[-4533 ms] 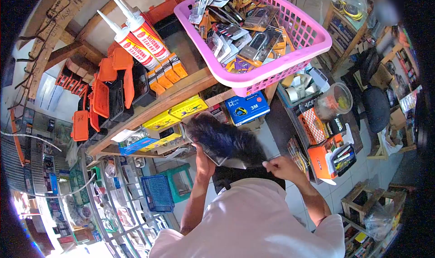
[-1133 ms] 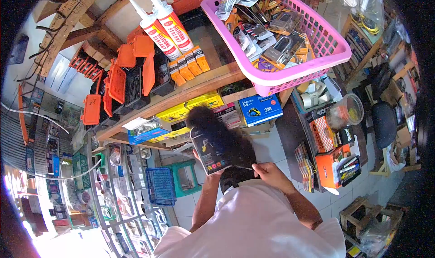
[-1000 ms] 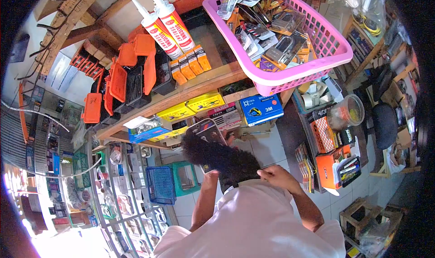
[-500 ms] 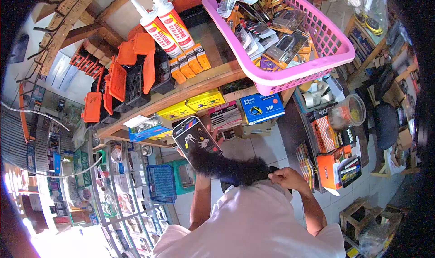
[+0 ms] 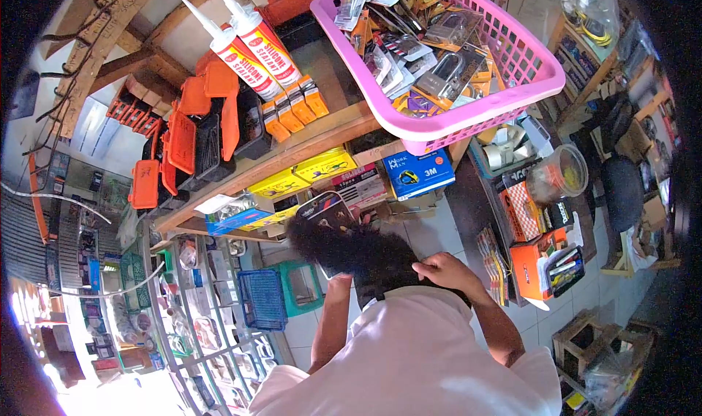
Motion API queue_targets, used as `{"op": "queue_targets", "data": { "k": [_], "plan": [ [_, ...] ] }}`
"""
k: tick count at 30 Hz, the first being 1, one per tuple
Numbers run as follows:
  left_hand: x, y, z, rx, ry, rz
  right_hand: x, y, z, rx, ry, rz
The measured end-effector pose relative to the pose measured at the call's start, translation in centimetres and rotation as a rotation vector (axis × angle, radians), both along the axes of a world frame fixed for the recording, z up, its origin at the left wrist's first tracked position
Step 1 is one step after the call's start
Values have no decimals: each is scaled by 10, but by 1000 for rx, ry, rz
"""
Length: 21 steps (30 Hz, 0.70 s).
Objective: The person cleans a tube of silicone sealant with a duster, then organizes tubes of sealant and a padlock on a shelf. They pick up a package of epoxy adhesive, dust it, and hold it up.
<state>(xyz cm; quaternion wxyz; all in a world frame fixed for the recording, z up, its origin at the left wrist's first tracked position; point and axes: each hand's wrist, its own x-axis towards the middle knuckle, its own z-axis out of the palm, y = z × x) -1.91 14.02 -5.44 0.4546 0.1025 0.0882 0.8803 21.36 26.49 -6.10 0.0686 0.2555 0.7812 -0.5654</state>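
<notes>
My left hand (image 5: pixel 338 284) grips a dark, round-cornered blister pack (image 5: pixel 322 208), held up in front of my chest. Most of the pack and much of the hand are hidden behind a black fuzzy mass (image 5: pixel 358 259), which I cannot identify. It stretches from the pack to the collar of my white shirt (image 5: pixel 431 335). My right hand (image 5: pixel 450 273) is closed beside the right end of this mass, thumb and fingers together; what they hold, if anything, is hidden.
A pink basket (image 5: pixel 468 120) of carded goods stands on the wooden shelf (image 5: pixel 322 134). Beside it are silicone sealant tubes (image 5: pixel 263 50) and orange-lidded bins (image 5: pixel 179 138). Below sits a blue 3M box (image 5: pixel 420 175). Blue baskets (image 5: pixel 261 299) stand left; an orange box (image 5: pixel 530 270) lies right.
The black fuzzy mass now covers most of the blister pack, whose keys were showing before. My right hand has shifted slightly left and up. The view has moved a little.
</notes>
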Motion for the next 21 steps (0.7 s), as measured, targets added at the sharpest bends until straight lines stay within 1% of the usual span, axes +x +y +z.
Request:
{"op": "queue_targets", "data": {
  "k": [1,3,4,5,6,7,8,9,10,11,12,14,15,17,20,21],
  "plan": [
    [4,1,0,11,1,7,1,0,2,-1,-5,2],
    [5,5,-2,32,40,18,-4,-1,9,-176,-80,61],
    [6,7,-5,52,80,23,-7,-1,15,-177,-81,58],
    [8,5,-38,-268,293,119,-8,-3,22,-188,-63,18],
    [10,1,-38,-266,288,101,-8,-6,27,-198,-47,-28],
    [6,-3,-34,-206,102,80,-11,-13,21,-198,-54,-52],
    [3,-6,-32,-148,-87,52,-15,-25,6,-214,32,-123],
    [2,-8,-48,-208,-89,99,-20,-32,-5,-226,117,-200],
    [3,-3,-39,-200,-31,25,-25,-32,-4,-194,148,-56],
    [13,6,-34,-196,-17,-26,-30,-31,-2,-152,107,74],
    [19,13,-31,-194,-1,-72,-33,-32,4,-150,101,41],
    [17,14,-31,-192,-6,-103,-41,-36,18,-242,44,-33],
    [16,14,-31,-190,-9,-100,-46,-46,9,-244,45,-43],
    [13,13,-31,-180,-14,-88,-54,-65,-16,-31,196,-61],
    [6,11,-31,-170,-25,-94,-54,-59,1,-99,171,-56],
    [3,10,-31,-166,-29,-95,-58,-64,2,48,202,-166]
  ]
}}
